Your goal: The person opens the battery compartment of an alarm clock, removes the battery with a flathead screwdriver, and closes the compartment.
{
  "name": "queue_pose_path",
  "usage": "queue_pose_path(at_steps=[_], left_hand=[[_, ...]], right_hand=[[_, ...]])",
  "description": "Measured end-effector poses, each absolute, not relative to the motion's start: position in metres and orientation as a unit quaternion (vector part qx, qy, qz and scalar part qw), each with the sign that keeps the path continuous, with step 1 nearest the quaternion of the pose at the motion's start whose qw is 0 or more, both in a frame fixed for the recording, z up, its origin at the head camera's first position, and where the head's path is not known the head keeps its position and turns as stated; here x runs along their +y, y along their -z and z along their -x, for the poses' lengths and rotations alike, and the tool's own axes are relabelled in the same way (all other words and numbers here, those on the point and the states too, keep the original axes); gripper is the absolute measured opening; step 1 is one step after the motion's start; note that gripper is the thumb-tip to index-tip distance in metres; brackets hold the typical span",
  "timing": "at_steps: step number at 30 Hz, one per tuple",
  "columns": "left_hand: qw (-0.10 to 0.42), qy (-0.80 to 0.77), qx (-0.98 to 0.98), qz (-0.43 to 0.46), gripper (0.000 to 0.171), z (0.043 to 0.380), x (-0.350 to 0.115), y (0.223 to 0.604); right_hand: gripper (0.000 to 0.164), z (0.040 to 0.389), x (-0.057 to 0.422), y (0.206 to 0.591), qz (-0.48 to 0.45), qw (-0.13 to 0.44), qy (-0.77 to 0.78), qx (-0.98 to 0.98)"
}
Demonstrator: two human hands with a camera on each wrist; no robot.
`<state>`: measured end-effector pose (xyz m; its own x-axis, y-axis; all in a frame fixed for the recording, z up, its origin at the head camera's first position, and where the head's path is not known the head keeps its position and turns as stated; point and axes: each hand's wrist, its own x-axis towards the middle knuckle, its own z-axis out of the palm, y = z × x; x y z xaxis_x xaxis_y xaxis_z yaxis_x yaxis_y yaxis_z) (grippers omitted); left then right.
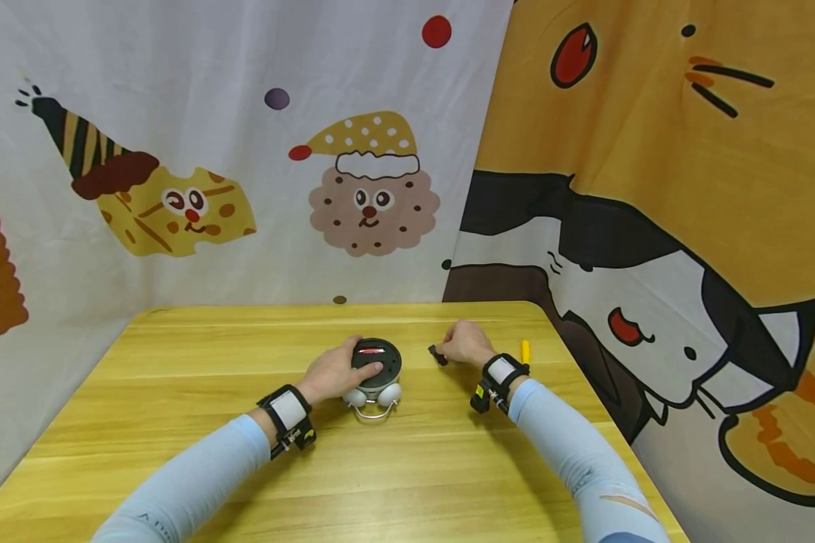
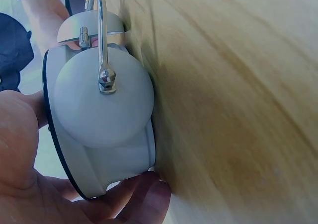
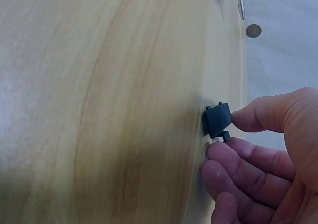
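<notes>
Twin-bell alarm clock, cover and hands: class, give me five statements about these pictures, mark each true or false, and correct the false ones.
1. The black back of the twin-bell alarm clock faces the head camera. True.
2. The right hand grips the clock. False: the left hand grips it.
3. The right hand pinches a small black battery cover. True.
4. The cover is fitted into the clock's back. False: it is apart from the clock, off to its right.
5. The clock's bells are bright red. False: the bells are white.
</notes>
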<state>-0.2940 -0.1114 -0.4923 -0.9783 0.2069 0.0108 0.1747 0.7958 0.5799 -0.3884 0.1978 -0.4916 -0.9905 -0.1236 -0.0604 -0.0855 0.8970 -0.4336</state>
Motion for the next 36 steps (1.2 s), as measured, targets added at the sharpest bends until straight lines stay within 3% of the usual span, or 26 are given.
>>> queue_pose_path(at_steps=[27, 36], left_hand=[[0.026, -0.304, 0.947, -0.1, 0.088, 0.293, -0.114, 0.494], [0.027, -0.3, 0.948, -0.102, 0.089, 0.295, -0.114, 0.494]], right_hand=[[0.025, 0.39, 0.219, 0.481, 0.046, 0.03, 0.25, 0.967], [0.03, 0.389, 0.237, 0.474, 0.046, 0.024, 0.269, 0.962]])
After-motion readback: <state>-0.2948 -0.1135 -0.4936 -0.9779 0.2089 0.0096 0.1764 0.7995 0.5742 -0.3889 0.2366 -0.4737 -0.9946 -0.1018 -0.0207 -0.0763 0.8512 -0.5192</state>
